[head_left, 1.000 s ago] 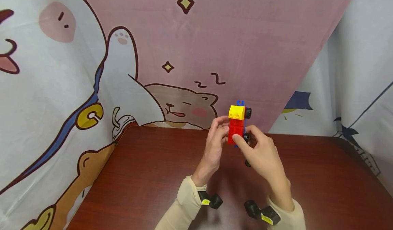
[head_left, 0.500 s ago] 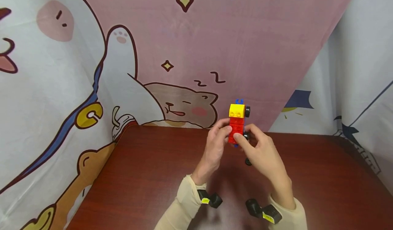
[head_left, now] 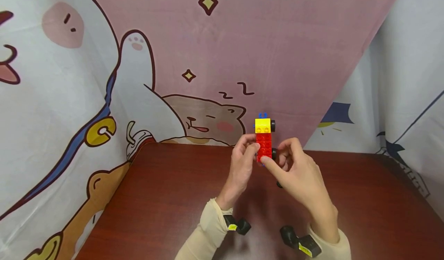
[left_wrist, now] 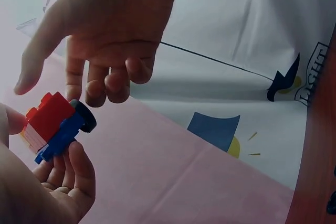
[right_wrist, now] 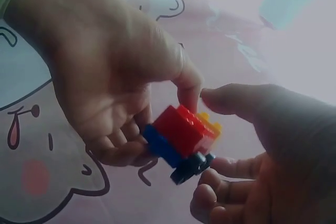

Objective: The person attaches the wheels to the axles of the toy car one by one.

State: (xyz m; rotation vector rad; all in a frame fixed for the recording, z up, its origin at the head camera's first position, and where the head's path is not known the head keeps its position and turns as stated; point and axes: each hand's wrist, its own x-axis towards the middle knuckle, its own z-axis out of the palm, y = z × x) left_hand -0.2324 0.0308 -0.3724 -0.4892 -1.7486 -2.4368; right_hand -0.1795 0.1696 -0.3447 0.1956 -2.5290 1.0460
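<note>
A toy car point(head_left: 264, 140) of building bricks, with red and yellow blocks on a blue base, is held up above the table. My left hand point(head_left: 240, 168) grips it from the left, thumb on the red bricks and fingers underneath. Black wheels point(head_left: 272, 126) show along its right side. Around that side hovers my right hand point(head_left: 302, 177), fingers loosely bent. In the right wrist view the right thumb point(right_wrist: 231, 98) stands apart from the car point(right_wrist: 181, 129), and a fingertip lies close to a wheel point(right_wrist: 191, 168); whether it touches, I cannot tell.
A loose black wheel point(head_left: 279, 184) lies on the brown table point(head_left: 166, 198), partly hidden by the right hand. Cartoon-printed cloth point(head_left: 295, 40) hangs behind and at both sides. Each wrist wears a black camera mount point(head_left: 301, 242).
The car has shifted slightly left with the left hand still holding it. The right hand has moved a little right, and its fingers have loosened from the car's wheel side.
</note>
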